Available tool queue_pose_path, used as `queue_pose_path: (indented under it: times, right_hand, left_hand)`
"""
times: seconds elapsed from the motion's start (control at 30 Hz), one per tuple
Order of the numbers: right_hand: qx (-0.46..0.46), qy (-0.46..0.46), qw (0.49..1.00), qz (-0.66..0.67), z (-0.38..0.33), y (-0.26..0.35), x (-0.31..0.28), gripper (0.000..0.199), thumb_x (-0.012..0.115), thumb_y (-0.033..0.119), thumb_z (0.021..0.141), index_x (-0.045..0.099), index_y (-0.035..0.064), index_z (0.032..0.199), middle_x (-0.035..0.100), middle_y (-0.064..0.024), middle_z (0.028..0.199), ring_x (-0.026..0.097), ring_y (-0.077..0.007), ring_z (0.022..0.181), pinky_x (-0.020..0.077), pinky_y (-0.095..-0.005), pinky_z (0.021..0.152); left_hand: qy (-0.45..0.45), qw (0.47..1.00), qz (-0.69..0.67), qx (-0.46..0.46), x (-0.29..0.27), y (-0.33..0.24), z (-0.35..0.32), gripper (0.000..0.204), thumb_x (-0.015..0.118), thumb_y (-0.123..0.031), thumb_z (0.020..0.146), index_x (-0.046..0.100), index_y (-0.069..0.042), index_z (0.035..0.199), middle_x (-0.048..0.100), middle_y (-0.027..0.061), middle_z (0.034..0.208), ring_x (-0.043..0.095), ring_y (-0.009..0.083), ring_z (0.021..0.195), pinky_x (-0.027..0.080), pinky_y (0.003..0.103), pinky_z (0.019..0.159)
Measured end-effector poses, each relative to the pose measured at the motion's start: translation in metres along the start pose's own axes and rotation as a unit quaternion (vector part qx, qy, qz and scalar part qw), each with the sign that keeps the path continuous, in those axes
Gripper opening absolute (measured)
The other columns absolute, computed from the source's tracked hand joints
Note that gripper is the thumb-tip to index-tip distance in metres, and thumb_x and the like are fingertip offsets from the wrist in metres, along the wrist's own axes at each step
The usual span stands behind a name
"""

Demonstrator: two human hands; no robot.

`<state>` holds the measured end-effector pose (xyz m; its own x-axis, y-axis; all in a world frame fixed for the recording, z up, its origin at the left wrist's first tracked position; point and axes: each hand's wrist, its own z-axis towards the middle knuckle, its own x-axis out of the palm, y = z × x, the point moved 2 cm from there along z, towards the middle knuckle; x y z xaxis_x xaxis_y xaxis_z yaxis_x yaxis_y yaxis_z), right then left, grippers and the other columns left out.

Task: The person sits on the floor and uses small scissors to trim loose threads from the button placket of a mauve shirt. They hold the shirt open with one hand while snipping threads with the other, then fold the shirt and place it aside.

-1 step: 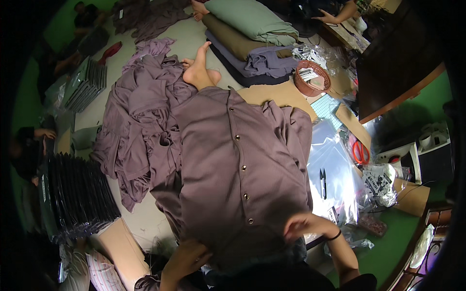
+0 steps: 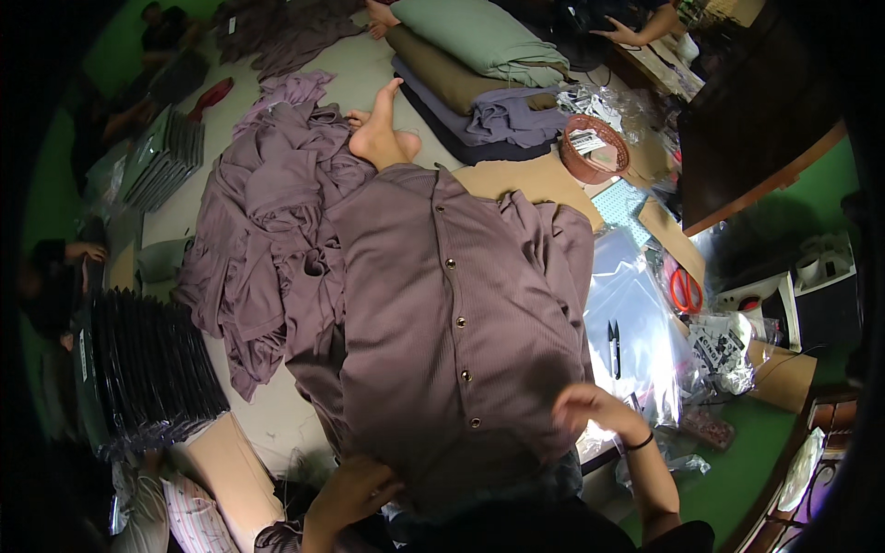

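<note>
A mauve-brown ribbed shirt [image 2: 406, 286] with a row of shiny buttons lies spread out in front of me, its near end in shadow. My left hand [image 2: 362, 483] is at the shirt's near left edge, fingers bent onto the cloth and closed on it. Over the near right side of the shirt is my right hand [image 2: 590, 408], a dark band on its wrist. Its fingers are loosely curved and apart, with nothing in them; whether they touch the cloth is hard to tell. A rumpled heap of mauve garments [image 2: 267, 221] lies left of the shirt.
Right of the shirt are clear plastic bags [image 2: 636, 313] with black thread snips [image 2: 614, 348], red-handled scissors [image 2: 685, 290] and a brown basket [image 2: 593, 149]. Black packaged stacks [image 2: 152, 369] stand left. Folded cloth [image 2: 479, 41] lies beyond; other people sit around the edges.
My right hand has moved a little to the right and away from me, toward the shirt's right edge. My left hand has stayed put.
</note>
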<state>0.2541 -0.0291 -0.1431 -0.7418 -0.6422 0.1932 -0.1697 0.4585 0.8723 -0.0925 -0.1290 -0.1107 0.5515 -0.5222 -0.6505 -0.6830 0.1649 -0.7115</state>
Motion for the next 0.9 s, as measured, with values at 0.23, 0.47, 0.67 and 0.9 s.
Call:
queue_pose_path:
  times: [0.23,0.47,0.67,0.9]
  right_hand:
    - [0.107,-0.51,0.633,-0.573,-0.002,-0.09,-0.109,0.045,0.059,0.015,0.074,0.039,0.0022,0.112,0.045,-0.0166,0.101,0.05,-0.0339,0.088,0.0457,-0.0386,0.069]
    - [0.072,-0.528,0.699,-0.477,-0.008,-0.124,-0.125,0.047,0.063,0.013,0.07,0.039,0.0017,0.109,0.048,-0.0194,0.094,0.051,-0.0342,0.083,0.0443,-0.0393,0.069]
    - [0.087,-0.519,0.769,-0.364,-0.02,-0.12,-0.146,0.037,0.07,0.017,0.062,0.052,-0.0021,0.089,0.057,-0.0146,0.063,0.058,-0.0272,0.058,0.0461,-0.0334,0.054]
    - [-0.09,-0.513,0.848,-0.099,-0.023,-0.049,-0.098,0.02,0.05,0.012,0.078,0.045,0.0019,0.096,0.052,-0.0058,0.071,0.046,-0.01,0.045,0.0378,-0.0216,0.04]
  left_hand:
    - [-0.163,0.986,-0.036,-0.029,0.01,-0.024,0.041,0.019,0.062,-0.012,0.071,0.058,-0.007,0.089,0.057,0.0081,0.084,0.055,0.0241,0.078,0.044,0.031,0.071]
    - [-0.229,0.96,0.121,0.108,0.05,-0.04,0.093,0.026,0.053,-0.004,0.068,0.059,-0.006,0.094,0.055,0.0051,0.093,0.053,0.0203,0.082,0.045,0.031,0.071]
    - [-0.331,0.918,0.147,0.16,0.054,-0.033,0.088,0.015,0.061,-0.006,0.062,0.061,-0.005,0.078,0.056,0.004,0.076,0.054,0.0183,0.074,0.046,0.029,0.065]
    - [-0.282,0.947,0.054,0.145,0.053,-0.037,0.07,0.013,0.065,-0.004,0.063,0.061,-0.008,0.075,0.055,0.0025,0.075,0.053,0.0174,0.071,0.044,0.029,0.061]
